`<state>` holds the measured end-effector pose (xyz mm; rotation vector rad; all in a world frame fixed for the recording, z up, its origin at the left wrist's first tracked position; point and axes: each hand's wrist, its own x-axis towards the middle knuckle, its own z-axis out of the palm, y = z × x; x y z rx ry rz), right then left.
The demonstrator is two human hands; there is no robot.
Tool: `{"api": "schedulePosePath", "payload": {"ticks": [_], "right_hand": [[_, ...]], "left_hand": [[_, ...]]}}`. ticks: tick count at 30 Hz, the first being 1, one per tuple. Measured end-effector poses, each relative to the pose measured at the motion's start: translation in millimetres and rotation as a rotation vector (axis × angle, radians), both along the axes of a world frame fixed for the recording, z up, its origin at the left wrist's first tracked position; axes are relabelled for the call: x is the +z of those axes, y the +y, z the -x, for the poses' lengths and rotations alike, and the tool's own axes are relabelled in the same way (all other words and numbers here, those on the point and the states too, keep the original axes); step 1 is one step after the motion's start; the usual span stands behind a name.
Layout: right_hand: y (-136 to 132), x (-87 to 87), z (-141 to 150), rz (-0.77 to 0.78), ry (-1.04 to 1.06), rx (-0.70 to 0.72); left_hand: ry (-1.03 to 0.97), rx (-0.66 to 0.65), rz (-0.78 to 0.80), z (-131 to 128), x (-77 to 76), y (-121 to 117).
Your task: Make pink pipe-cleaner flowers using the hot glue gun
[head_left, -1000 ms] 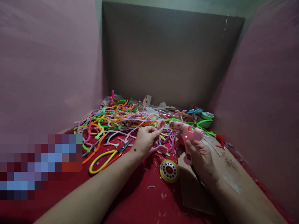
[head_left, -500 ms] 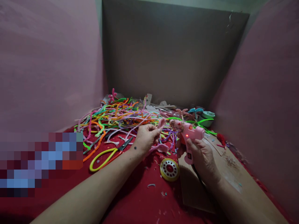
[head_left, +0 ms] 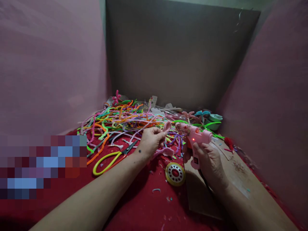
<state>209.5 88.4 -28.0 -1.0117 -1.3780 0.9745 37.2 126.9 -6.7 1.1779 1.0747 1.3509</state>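
My left hand [head_left: 149, 142] pinches a small pink fuzzy petal [head_left: 167, 126] bent from pipe cleaner, its tip standing up from the fingers. In my right hand [head_left: 211, 162] is a pink hot glue gun [head_left: 196, 137], its red light on and its stained nozzle end pointing left, a short gap from the petal. A second pink fuzzy piece [head_left: 166, 152] shows just below my left hand; whether it is joined to the petal I cannot tell. Scissors [head_left: 108, 163] with yellow and orange handles lie by my left wrist.
Tangled colourful pipe cleaners [head_left: 125, 120] heap at the back on a red cloth [head_left: 144, 205]. A tape roll [head_left: 175, 174] lies beside a brown board [head_left: 204, 199] at right. Pipe-cleaner flowers [head_left: 202, 114] and a mint-green container [head_left: 215, 121] stand at back right.
Almost nothing differs. Both hands keep their hold on the petal and the glue gun; the view has shifted very slightly.
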Motion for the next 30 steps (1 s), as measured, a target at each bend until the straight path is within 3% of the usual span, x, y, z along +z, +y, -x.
{"api": "schedulePosePath", "payload": {"ticks": [13,30], "right_hand": [[0.6,2.3,0.4,-0.021,0.015,0.083],[-1.4,3.7,0.3,-0.001,0.023,0.034]], "left_hand": [[0.004,0.014,0.002,1.1,1.6,0.3],[0.041,-0.013,0.027,0.3,0.4,-1.0]]}}
